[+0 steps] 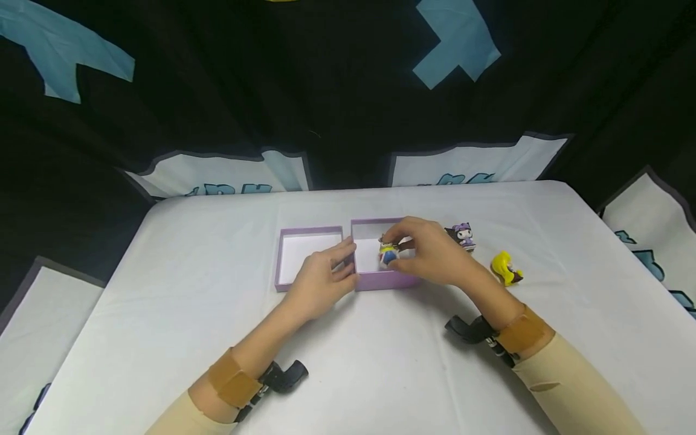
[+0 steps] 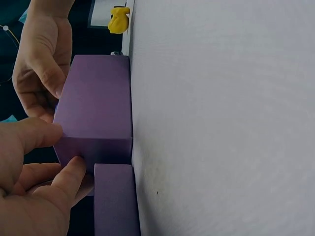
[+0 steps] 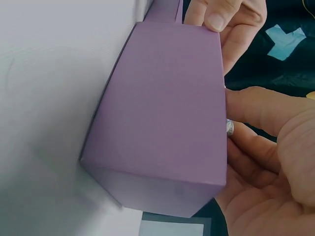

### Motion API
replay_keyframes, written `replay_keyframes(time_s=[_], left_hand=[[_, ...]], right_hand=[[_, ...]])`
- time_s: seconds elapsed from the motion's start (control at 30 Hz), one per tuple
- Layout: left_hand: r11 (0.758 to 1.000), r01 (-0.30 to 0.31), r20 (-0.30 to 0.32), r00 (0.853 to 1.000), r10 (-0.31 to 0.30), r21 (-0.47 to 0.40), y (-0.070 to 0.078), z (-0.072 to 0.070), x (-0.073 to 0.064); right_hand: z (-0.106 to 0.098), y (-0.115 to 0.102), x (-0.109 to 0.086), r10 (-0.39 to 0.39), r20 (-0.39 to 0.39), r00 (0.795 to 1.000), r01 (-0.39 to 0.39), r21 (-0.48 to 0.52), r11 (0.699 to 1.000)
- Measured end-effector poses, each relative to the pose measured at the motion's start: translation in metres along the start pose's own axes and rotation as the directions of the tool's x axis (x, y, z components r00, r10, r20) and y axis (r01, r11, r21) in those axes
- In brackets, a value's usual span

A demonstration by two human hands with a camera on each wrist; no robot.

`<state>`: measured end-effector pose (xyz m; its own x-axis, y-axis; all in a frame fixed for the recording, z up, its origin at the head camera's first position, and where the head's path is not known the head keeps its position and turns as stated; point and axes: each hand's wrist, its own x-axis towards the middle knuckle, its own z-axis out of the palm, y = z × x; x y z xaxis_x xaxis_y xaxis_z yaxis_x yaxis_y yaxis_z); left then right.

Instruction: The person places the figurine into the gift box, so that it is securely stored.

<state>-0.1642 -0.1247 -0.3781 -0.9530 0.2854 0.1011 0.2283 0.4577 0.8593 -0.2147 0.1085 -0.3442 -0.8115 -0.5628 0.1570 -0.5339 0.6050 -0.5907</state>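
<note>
In the head view my right hand point(image 1: 426, 251) pinches a small figurine point(image 1: 388, 254) with yellow, white and blue parts between thumb and fingers. The figurine is inside the deep purple box point(image 1: 380, 281), over its white floor. In the right wrist view the box's front wall point(image 3: 162, 103) hides most of the figurine. My left hand point(image 1: 321, 278) touches the left wall of this box, fingertips at its rim and side. Left of it lies the shallower purple box part point(image 1: 277, 260), white inside, partly behind the left hand.
On the white table point(image 1: 217, 254), right of the box, stand a figurine in purple and black point(image 1: 464, 234) and a yellow figurine with a brown part point(image 1: 505, 268). Black curtains with blue tape point(image 1: 457, 42) hang behind the table's far edge.
</note>
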Motion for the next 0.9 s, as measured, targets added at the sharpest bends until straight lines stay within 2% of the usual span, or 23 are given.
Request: replay_keyframes(time_s=[0.57, 0.9], left_hand=[[1.000, 0.001, 0.001, 1.000, -0.001, -0.014, 0.000, -0.001, 0.000], [1.000, -0.003, 0.000, 1.000, 0.003, -0.020, 0.002, -0.001, -0.001]], right_hand=[[0.014, -0.003, 0.028, -0.008, 0.144, 0.990, -0.004, 0.087, 0.996], [0.020, -0.005, 0.041, 0.018, 0.249, 0.968, -0.018, -0.002, 1.000]])
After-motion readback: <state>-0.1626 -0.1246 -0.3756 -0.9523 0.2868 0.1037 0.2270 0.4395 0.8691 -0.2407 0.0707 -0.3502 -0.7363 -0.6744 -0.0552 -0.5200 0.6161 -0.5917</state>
